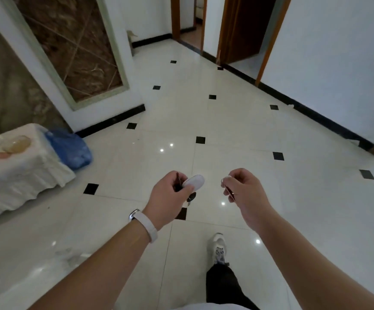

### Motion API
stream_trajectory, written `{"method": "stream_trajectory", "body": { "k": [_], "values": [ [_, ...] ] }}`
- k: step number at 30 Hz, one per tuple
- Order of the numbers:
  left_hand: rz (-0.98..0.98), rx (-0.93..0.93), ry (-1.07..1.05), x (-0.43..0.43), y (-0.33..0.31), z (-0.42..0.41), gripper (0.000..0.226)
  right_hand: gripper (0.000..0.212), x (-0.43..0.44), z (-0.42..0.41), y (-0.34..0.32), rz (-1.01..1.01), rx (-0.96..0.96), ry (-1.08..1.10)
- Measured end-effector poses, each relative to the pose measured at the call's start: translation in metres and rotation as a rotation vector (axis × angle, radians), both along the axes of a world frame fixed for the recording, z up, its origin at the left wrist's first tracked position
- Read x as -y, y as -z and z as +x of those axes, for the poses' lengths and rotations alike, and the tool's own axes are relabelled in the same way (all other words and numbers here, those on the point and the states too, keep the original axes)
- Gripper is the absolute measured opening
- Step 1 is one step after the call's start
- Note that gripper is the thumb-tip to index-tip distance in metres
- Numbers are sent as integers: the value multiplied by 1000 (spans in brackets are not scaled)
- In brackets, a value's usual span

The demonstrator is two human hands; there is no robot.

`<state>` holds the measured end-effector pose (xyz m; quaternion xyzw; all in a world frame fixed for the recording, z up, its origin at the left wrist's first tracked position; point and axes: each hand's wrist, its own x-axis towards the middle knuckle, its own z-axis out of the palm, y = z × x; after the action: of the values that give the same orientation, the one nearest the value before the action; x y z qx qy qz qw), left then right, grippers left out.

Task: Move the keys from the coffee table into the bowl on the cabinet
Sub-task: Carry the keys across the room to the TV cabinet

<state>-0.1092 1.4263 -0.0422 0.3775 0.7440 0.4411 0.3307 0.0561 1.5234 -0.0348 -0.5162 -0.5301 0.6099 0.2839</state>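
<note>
My left hand (168, 193) is closed around a set of keys with a white oval fob (195, 182); a dark key hangs below the fingers. My right hand (244, 191) pinches a second small set of keys (227, 185), a silvery ring with a thin reddish piece. Both hands are held out over the tiled floor, a short way apart. At the left stands a cabinet draped in white cloth (20, 175), and on top of it sits a clear glass bowl (17, 144). The coffee table is out of view.
A blue plastic bag (69, 148) lies against the cabinet's right side. The glossy white floor (226, 130) with black diamond tiles stretches ahead to wooden door frames (237, 30). White walls run along both sides. My right foot in a white shoe (219, 247) is stepping forward.
</note>
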Motion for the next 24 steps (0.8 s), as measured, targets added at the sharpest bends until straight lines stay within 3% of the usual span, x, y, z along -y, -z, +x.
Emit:
{"method": "stream_trajectory", "body": {
  "k": [8, 14, 24],
  "values": [
    [-14, 10, -202, -93, -11, -64, 21, 3, -127, -97, -10, -9, -79, -198],
    [-54, -92, -370, -149, -24, -114, 10, 3, -203, -159, -13, -6, -83, -392],
    [-123, -99, -658, -138, -18, -200, 11, 5, -221, -288, -20, 42, -50, -695]
  ]
}}
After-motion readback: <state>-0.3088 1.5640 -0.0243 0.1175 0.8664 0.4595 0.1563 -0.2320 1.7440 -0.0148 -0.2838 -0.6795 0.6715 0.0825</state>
